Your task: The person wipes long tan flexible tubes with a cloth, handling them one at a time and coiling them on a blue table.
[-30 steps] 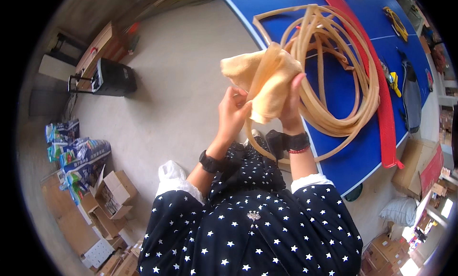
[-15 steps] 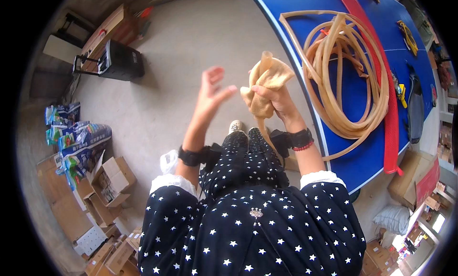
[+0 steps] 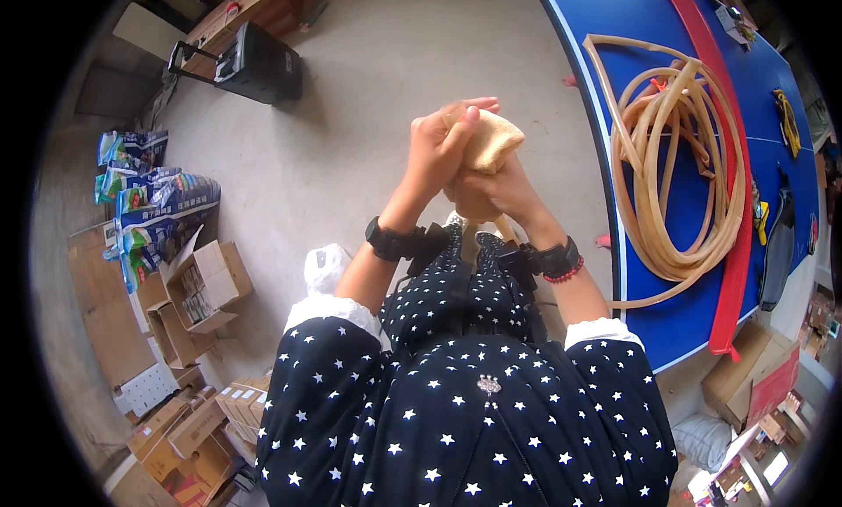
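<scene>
A tan cloth [image 3: 496, 144] is bunched up in front of my body, between both hands. My left hand [image 3: 432, 152] presses against its upper left side, thumb bent over it and fingers reaching across behind. From the lower right my right hand [image 3: 513, 193] wraps round the cloth. A length of translucent tan hose [image 3: 506, 230] hangs below the hands; whatever part lies inside the cloth is hidden. More of the same hose lies in a loose coil [image 3: 621, 147] on the blue table [image 3: 653, 333] to my right.
Along the table runs a red strip [image 3: 733, 270], with a yellow-handled tool [image 3: 760, 223] beyond it. A black wheeled speaker [image 3: 261, 64] stands on the floor at far left. Printed bags [image 3: 171, 210] and open cardboard boxes [image 3: 209, 283] are nearer on the left.
My left hand, free and spread before, has come right onto the cloth. The hose end that stuck out of the cloth's top is now covered. The view has shifted left.
</scene>
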